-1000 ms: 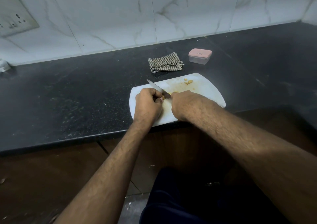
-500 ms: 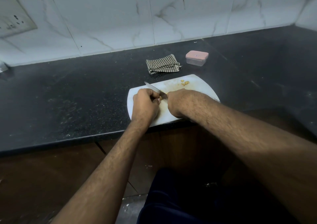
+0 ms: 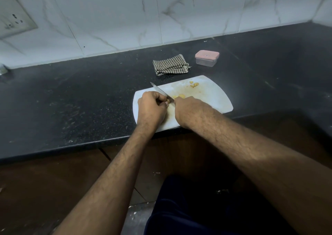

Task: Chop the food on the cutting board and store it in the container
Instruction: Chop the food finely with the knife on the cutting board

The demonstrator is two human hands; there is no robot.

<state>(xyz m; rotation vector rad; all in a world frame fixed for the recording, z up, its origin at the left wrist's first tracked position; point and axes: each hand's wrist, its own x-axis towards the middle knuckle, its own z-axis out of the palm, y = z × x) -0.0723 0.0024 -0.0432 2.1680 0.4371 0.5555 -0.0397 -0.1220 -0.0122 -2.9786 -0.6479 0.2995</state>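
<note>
Knife (image 3: 161, 92) lower (food (image 3: 179, 96) beside grip)

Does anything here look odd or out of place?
Mostly the cutting board: its near edge juts past the counter lip, so it could tip. The container has its pink lid on, though chopped pieces already wait.

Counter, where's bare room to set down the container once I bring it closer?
Free: the dark counter left of the cutting board, and right of it toward the corner. Crowded: behind the board, with the checked cloth and container; the board's near half, under both hands.
</note>
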